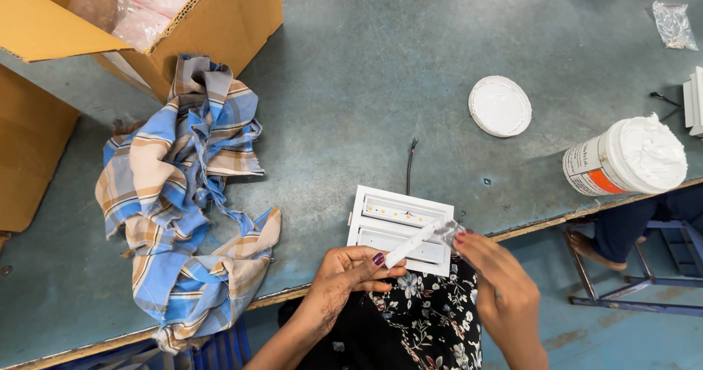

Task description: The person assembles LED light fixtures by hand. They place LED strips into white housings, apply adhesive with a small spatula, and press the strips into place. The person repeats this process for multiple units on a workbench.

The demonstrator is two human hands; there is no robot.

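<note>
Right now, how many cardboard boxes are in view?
2. An open brown cardboard box holding clear plastic bags sits at the top left corner; another brown cardboard box stands at the left edge, partly cut off. Others may lie outside the frame.

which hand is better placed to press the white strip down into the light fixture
Probably the right hand: its fingertips already pinch the white strip end over the light fixture, while the left hand supports the fixture's edge.

One checked cloth, two cardboard boxes, one open tub of white paste, one round white lid, one two-slot white light fixture, one white syringe, one clear plastic bag.
</note>
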